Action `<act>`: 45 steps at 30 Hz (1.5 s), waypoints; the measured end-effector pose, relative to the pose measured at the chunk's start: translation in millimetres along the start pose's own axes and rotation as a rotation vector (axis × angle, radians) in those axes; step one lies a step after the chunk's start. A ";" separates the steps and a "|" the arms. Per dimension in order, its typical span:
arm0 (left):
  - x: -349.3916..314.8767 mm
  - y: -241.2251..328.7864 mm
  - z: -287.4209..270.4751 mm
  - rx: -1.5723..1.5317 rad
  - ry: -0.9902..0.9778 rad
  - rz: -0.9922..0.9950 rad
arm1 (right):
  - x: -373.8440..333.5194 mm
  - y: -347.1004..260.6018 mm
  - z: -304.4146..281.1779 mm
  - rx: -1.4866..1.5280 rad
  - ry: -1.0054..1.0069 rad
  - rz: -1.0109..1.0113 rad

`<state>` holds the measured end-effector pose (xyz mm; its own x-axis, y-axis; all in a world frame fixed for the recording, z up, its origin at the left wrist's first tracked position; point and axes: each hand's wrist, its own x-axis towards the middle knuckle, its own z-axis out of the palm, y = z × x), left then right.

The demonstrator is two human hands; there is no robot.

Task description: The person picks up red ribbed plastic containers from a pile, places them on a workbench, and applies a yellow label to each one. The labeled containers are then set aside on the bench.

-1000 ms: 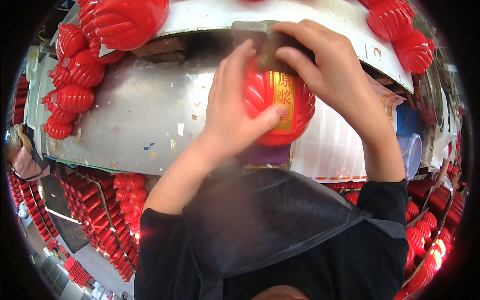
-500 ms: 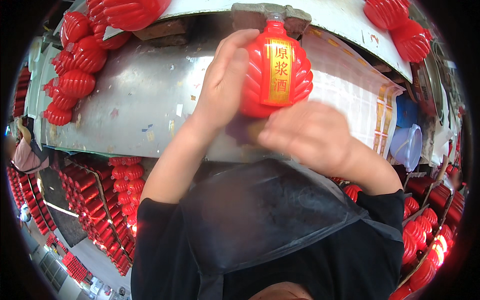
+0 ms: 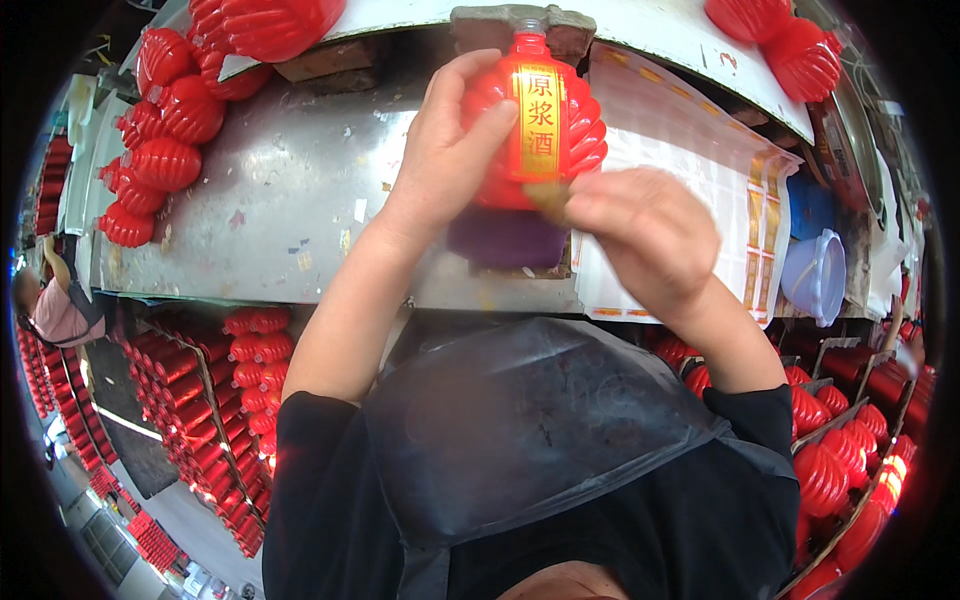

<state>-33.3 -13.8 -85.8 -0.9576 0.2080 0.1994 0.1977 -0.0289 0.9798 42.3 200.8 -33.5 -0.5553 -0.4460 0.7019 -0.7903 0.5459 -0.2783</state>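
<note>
A red ribbed bottle [image 3: 584, 130] with a clear neck and a yellow-gold label [image 3: 538, 120] down its front lies at the far middle of the metal table. My left hand [image 3: 452, 140] grips its left side, with the thumb over the label's left edge. At the bottle's lower right, my right hand [image 3: 650, 225] is curled, its fingers pinching a small yellowish-brown flat piece [image 3: 546, 200] against the bottom edge of the label. Blur hides what kind of piece it is. Under the bottle's base shows a dark purple pad [image 3: 508, 240].
A grey padded block [image 3: 580, 35] stands behind the neck. Right of the bottle lies a white sheet with gold-and-red labels [image 3: 680, 180]. Red bottles [image 3: 165, 165] crowd the left, with others at the back right. A pale bucket [image 3: 815, 278] is at right; another person [image 3: 65, 300] is far left.
My left thumb has come over onto the label. My right hand has moved up toward the bottle's lower right, and the yellowish-brown piece now shows at the label's bottom edge.
</note>
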 end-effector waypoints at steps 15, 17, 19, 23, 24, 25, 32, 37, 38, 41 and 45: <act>11.0 21.3 -10.3 -0.070 -0.141 -0.173 | 65.1 52.9 18.8 -0.060 -0.057 0.285; 17.1 23.6 -13.2 0.018 -0.159 -0.198 | 80.1 71.3 25.2 -0.104 -0.060 0.230; 25.4 25.6 -14.1 0.053 -0.191 -0.229 | 93.0 82.5 28.4 -0.138 -0.093 0.201; 41.4 28.4 -14.5 0.062 -0.238 -0.249 | 104.0 82.2 19.2 0.101 -0.107 0.352; 44.5 28.7 -14.0 0.047 -0.250 -0.258 | 102.3 77.0 16.3 0.213 -0.095 0.419; 46.7 29.1 -14.1 0.020 -0.262 -0.268 | 101.3 73.7 15.7 0.173 -0.139 0.354; 43.8 36.8 -10.3 -0.172 -0.271 -0.248 | 98.5 70.6 25.2 -0.069 -0.141 0.192; 31.2 46.4 -6.3 -0.195 -0.265 -0.185 | 93.9 60.4 7.5 -0.064 -0.188 0.155; 29.5 47.6 -5.7 -0.175 -0.267 -0.177 | 93.1 57.9 2.6 0.009 -0.142 0.201; 23.4 51.6 -4.6 -0.144 -0.260 -0.126 | 86.7 47.4 -7.5 0.139 -0.082 0.236; 15.2 58.6 -0.1 -0.113 -0.231 -0.133 | 74.3 31.6 -6.4 -0.046 -0.098 0.103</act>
<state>-36.2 -12.4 -25.3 -0.8980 0.4338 0.0737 0.0370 -0.0924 0.9950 -22.3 189.5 14.1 -0.6573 -0.4522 0.6029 -0.7163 0.6233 -0.3136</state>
